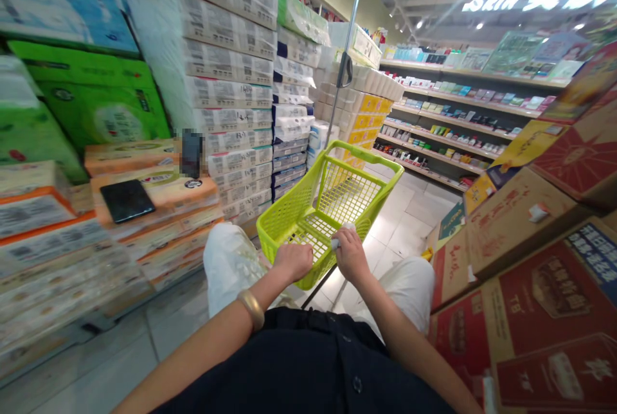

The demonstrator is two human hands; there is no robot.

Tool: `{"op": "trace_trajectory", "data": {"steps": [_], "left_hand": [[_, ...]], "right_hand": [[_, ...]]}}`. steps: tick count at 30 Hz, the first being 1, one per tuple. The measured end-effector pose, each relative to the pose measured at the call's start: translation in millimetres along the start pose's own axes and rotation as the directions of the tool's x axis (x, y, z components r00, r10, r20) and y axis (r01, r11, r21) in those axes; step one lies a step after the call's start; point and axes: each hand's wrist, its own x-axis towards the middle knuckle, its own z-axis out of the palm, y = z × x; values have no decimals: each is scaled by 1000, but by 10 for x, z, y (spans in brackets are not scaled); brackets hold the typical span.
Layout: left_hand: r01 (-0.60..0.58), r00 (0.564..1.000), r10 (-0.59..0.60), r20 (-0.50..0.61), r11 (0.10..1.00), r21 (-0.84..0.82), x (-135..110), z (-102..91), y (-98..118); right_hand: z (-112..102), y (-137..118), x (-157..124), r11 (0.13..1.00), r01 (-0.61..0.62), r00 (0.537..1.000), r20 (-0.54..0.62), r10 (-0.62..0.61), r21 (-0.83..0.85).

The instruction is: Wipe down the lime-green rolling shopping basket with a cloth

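Observation:
A yellow-green plastic shopping basket (284, 224) with lattice walls stands in front of my knees, tilted in view, and no goods show inside it. My left hand (295, 261) is closed like a fist at its near rim; the fingers' undersides are hidden, so I cannot tell what they grip. Over the near right part of the basket, my right hand (351, 254) pinches a crumpled white tissue (349, 227). The tissue lies by the fingertips and the thumb side. A gold-coloured bangle (250, 308) circles my left wrist.
At left, a black tablet-like device (128, 200) lies on orange tissue packs (164, 189). Tall stacks of white wrapped packs (229, 67) rise behind. Cardboard cartons (525, 221) crowd the right side. A metal pole (354, 12) rises behind the basket. Stocked shelves (453, 96) line the back.

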Motion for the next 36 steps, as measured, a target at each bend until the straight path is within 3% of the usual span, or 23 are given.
{"op": "trace_trajectory", "data": {"steps": [5,7,10,12,15,18,20,22,26,30,36], "left_hand": [[11,1000,-11,0,1000,-11,-12,-28,-55],[17,1000,-17,4,1000,-10,-19,-39,-79],[21,1000,-21,10,1000,-3,-17,-45,-96],[25,1000,-25,12,1000,3,-7,-43,-98],[29,1000,-29,11,1000,10,5,-35,-100],[27,1000,-27,5,1000,13,7,-26,-111],[21,1000,-21,-2,1000,16,4,-20,-122],[11,1000,-11,-10,1000,19,0,-16,-135],[-4,1000,5,-18,1000,22,2,-12,-151],[-10,1000,10,-24,1000,21,10,-9,-140],[-32,999,33,-21,999,34,21,-6,-100]], "right_hand": [[243,-469,-234,991,112,994,-5,-112,69],[248,-499,-250,985,160,987,10,-161,72],[173,-318,-166,978,194,978,55,-199,77],[127,-120,-79,988,129,991,14,-131,89],[152,118,1,987,-68,983,-158,91,148],[301,138,-44,932,-264,877,-340,339,247],[421,21,-143,902,-300,826,-388,408,310],[502,-156,-268,915,-240,857,-373,357,325],[464,-468,-458,971,-4,971,-230,61,240],[307,-444,-444,969,198,976,-126,-180,150],[230,-87,-266,993,-44,937,-341,78,106]]}}
